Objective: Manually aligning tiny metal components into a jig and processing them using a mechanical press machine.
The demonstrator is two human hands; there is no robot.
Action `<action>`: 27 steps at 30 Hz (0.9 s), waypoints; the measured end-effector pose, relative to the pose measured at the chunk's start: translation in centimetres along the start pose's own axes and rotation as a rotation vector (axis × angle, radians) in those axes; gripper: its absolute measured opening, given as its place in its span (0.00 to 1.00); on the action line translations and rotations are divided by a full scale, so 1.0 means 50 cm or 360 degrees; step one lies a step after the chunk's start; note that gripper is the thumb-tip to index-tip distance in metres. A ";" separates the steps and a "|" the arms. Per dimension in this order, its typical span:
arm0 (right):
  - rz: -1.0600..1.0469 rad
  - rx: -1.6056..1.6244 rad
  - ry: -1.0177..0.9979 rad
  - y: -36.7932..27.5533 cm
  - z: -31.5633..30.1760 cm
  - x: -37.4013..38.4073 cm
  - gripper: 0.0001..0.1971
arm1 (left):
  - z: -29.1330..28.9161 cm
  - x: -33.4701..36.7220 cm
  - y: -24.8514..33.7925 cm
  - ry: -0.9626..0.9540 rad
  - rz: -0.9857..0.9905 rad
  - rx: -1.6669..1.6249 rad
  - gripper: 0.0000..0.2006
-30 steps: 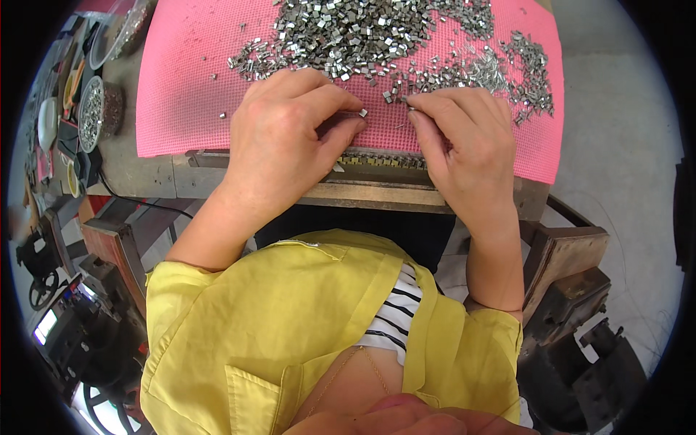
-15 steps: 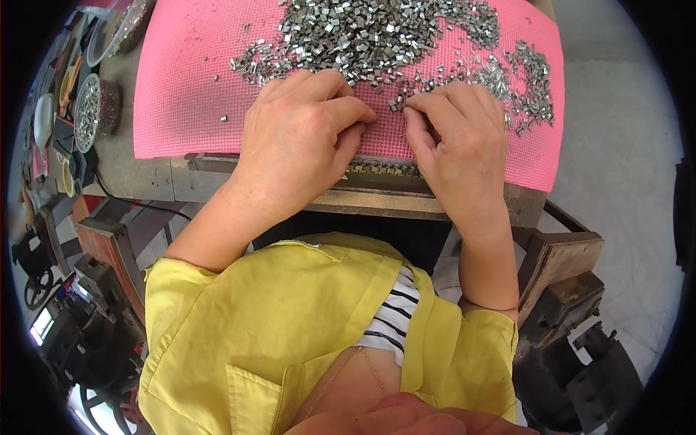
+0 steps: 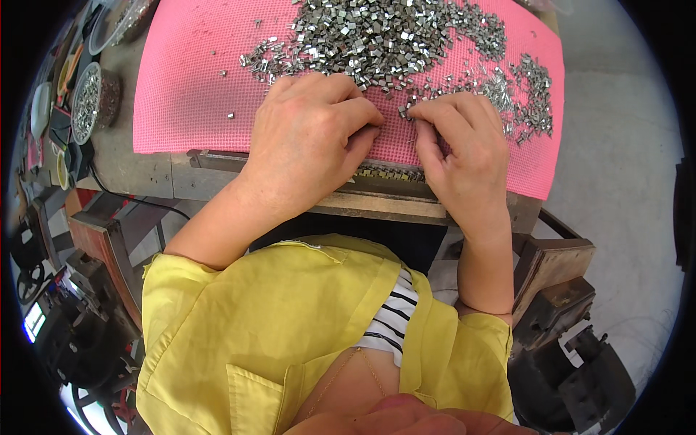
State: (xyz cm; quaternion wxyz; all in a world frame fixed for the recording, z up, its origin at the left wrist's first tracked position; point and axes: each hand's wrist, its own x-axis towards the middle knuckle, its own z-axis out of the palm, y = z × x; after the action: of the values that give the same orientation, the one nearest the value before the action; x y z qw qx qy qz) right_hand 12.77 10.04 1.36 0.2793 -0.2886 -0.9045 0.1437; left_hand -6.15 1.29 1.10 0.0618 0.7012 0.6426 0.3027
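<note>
My left hand [image 3: 308,138] rests over the near edge of a pink textured mat [image 3: 188,94], thumb and forefinger drawn together; whatever is in that pinch is too small to make out. To its right, my right hand [image 3: 467,141] is curled, with its fingertips beside a few small metal pieces at the edge of the pile; I cannot make out what it holds. Ahead of both hands spreads a large pile of small, shiny metal pieces [image 3: 370,40]. Below the fingers, along the table's front, runs a metal strip with a row of small yellowish parts [image 3: 391,172].
Thin silvery pins [image 3: 499,90] and a smaller heap of metal pieces [image 3: 534,94] lie on the mat's right side. A clear round tub [image 3: 88,105] of metal bits stands at the left among tools. A cable [image 3: 138,201] hangs by the table's front edge [image 3: 384,206].
The view has shifted slightly, so the pile sits a little farther right. Both hands stay near the mat's front edge, and the right fingertips have moved slightly among the loose pieces.
</note>
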 end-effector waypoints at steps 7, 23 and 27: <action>-0.0052 -0.0033 -0.0001 -0.003 -0.002 0.004 0.08 | 0.006 -0.003 -0.001 0.0036 0.0020 0.0007 0.07; 0.0000 -0.0045 0.0010 0.005 -0.017 -0.017 0.06 | 0.007 -0.003 -0.006 0.0088 0.0079 -0.0072 0.07; 0.0140 0.0070 0.0079 -0.004 -0.062 -0.058 0.06 | 0.011 -0.008 -0.002 0.0181 0.0078 -0.0221 0.05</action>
State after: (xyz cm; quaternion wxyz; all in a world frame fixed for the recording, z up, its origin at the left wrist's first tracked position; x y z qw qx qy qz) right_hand 16.49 8.45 2.70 0.3013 -0.3253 -0.8803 0.1686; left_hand -5.96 1.10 0.47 0.0662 0.6924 0.6051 0.3874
